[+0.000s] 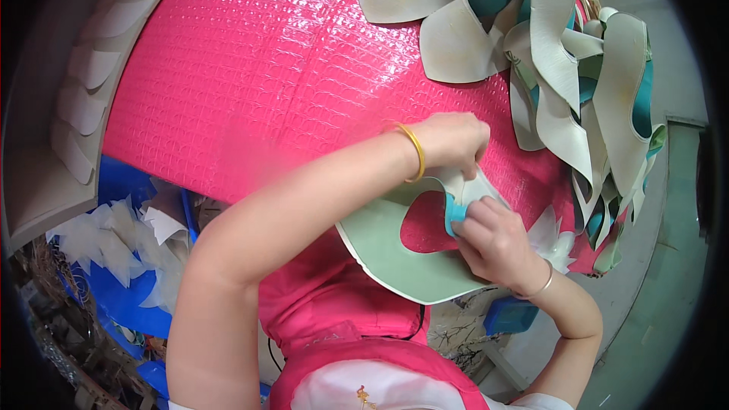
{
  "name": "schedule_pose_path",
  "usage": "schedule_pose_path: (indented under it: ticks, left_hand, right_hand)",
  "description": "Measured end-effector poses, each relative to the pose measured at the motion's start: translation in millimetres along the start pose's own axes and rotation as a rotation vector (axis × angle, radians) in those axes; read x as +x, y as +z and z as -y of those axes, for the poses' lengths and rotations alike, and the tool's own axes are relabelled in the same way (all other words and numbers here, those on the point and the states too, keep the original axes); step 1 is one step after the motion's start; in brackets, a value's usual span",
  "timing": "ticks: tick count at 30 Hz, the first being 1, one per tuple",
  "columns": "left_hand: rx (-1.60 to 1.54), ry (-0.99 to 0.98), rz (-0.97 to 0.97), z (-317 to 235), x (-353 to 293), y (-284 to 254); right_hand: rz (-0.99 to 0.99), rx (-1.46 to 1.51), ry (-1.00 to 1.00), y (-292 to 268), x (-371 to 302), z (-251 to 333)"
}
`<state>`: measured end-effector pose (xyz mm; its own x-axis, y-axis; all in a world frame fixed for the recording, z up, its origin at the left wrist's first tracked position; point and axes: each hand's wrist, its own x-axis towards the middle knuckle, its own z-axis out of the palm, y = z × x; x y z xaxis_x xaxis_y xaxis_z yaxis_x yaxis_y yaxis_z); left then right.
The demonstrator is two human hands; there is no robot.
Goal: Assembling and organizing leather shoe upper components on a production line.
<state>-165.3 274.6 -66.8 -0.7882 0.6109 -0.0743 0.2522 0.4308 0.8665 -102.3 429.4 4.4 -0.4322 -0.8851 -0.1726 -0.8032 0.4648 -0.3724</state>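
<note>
One pale-green piece (380, 231) with one hole, above near side of pink bench (266, 68). Left hand (454, 140): fingers closed on piece's white upper edge. Right hand (497, 241): fingers pinching piece at one turquoise strip (449, 216). Two bangles (420, 153).

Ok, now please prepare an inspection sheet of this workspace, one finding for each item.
Surface: glossy pink embossed covering
Job's things: pale green white-rimmed cutout piece with teal tab
Clutter: white-and-teal cutouts heaped upper right; translucent scraps lower left
Left grip: fingers curled at piece's upper edge; exact hold hidden
Right grip: closed on the teal tab
Cables: thin black cord, lower edge; cable or tie unclear
Surroundings: small blue basket lower right; off-white sheets far left
</note>
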Motion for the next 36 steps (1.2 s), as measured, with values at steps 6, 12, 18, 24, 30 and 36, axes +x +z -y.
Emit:
schedule_pose_path:
  ticks: [6, 12, 18, 24, 30, 36]
  left_hand:
    - [0.230, 0.255, -0.763, -33, -67, -5]
    - [0.531, -0.036, -0.604, -31, -152, 81]
    - [0.715, -0.121, -0.645, -26, -141, 88]
    - [0.728, -0.087, -0.686, -18, -142, 91]
    - [0.875, -0.134, -0.612, -22, -131, 92]
    - [0.771, -0.064, -0.670, -18, -131, 83]
  right_hand:
    - [-0.170, 0.083, 0.192, 16, 16, 3]
    - [-0.215, -0.174, 0.026, 32, 25, 12]
    - [-0.207, 0.024, 0.244, 20, 49, -8]
    - [-0.053, -0.058, 0.305, 8, 58, -13]
    - [0.112, 0.041, 0.459, 7, 65, -19]
    - [0.036, 0.135, 0.408, 19, 60, -37]
